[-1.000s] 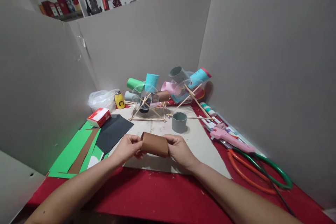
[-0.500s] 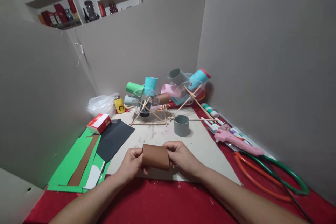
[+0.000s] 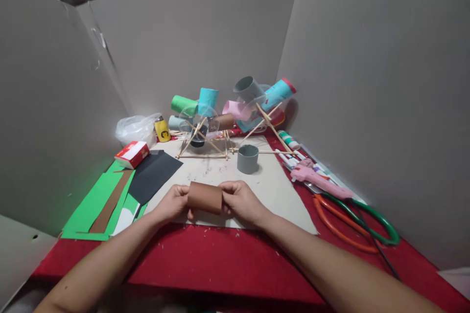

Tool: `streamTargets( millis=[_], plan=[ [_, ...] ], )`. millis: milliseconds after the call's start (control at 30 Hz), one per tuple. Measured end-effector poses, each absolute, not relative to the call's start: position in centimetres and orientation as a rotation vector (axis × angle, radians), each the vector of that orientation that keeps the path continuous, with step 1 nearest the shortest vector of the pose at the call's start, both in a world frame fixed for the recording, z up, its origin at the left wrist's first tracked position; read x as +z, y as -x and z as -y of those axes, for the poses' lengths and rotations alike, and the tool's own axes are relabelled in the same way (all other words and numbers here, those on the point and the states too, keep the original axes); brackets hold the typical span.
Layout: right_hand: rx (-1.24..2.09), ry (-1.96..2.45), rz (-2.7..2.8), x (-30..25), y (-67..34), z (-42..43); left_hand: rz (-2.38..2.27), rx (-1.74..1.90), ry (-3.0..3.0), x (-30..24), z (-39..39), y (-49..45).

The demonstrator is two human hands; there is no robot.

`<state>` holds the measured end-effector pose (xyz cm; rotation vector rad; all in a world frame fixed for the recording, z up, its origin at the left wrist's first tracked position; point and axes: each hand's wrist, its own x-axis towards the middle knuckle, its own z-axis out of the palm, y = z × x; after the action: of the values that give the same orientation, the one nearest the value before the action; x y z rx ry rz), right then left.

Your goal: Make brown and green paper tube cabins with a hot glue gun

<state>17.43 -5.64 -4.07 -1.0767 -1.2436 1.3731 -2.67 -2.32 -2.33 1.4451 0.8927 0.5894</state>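
A brown paper tube point(image 3: 204, 198) lies sideways between my hands, over the near part of a pale board point(image 3: 286, 200). Its left end is gripped by my left hand point(image 3: 176, 201), thumb on the near side. My right hand point(image 3: 240, 199) closes on the other end, fingers partly hidden behind it. Just beyond stands a short grey paper cylinder point(image 3: 247, 159), upright on the board. Farther back, a wheel model on a wooden-stick frame point(image 3: 203, 157) carries green, blue, brown and black paper cups. A second stick frame point(image 3: 273, 127) beside it bears grey, pink and blue cups.
Left are green sheets point(image 3: 86, 200), a black sheet point(image 3: 156, 173), a red-and-white box point(image 3: 132, 154), a plastic bag point(image 3: 135, 129) and a yellow can point(image 3: 162, 129). Right lie a pink glue gun point(image 3: 319, 182), large orange-and-green-handled scissors point(image 3: 380, 222), markers and a glue bottle point(image 3: 289, 140). Grey walls enclose the red-covered table.
The camera view has tilted down, so the table's front edge now shows and the scene sits higher. Both hands still hold the brown tube in much the same pose.
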Motion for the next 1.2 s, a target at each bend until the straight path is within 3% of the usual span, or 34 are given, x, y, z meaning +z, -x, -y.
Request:
streamTargets(
  millis=[467, 1200],
  plan=[
    [1.230, 1.025, 1.312, -3.9, -16.6, 5.6, -0.857, 0.588, -1.462, -2.2, 1.8, 3.0],
    [1.349, 1.097, 1.248, -4.2, -17.8, 5.7, -0.790, 0.621, -1.401, -2.5, 2.1, 2.9]
  ],
)
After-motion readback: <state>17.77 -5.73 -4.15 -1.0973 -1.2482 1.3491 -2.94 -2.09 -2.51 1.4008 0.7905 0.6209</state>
